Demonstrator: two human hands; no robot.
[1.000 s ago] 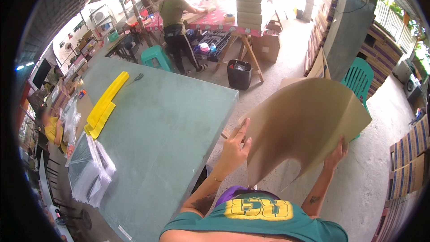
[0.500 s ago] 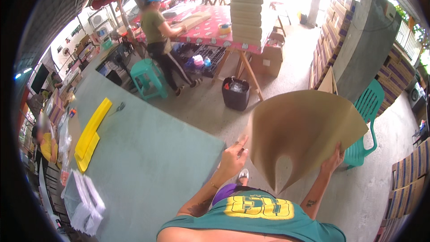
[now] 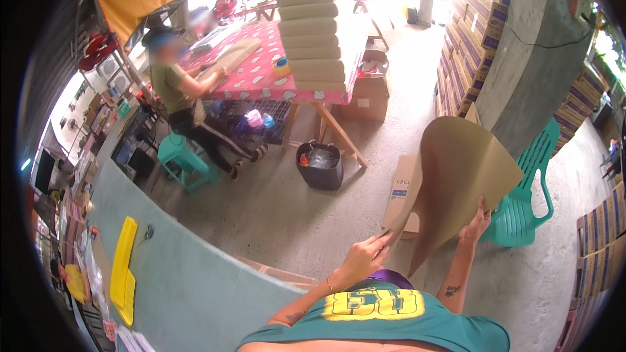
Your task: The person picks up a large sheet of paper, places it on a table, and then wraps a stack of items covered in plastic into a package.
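Head view, brown sheet [image 3: 466, 169]: held up in front of me, over the floor to the right of the bench [image 3: 195, 274], bowed into a deep curl, lower tip hanging near my shirt [image 3: 375, 306].
Left fingers [image 3: 380, 242]: clamped on its left edge, low down.
Right fingers [image 3: 481, 206]: clamped on its lower right edge, near the green chair [image 3: 515, 227].
Crease risk: pressing my two grips closer could fold the curl sharply.
Snag risk: swinging right could catch a corner on the chair.
Shirt lettering: large yellow characters, dark-outlined.
Carton print: blue block and small dark text on the flattened carton [image 3: 403, 168]; purple bands on the stacked cartons [image 3: 466, 45].
Sheet print: none visible.
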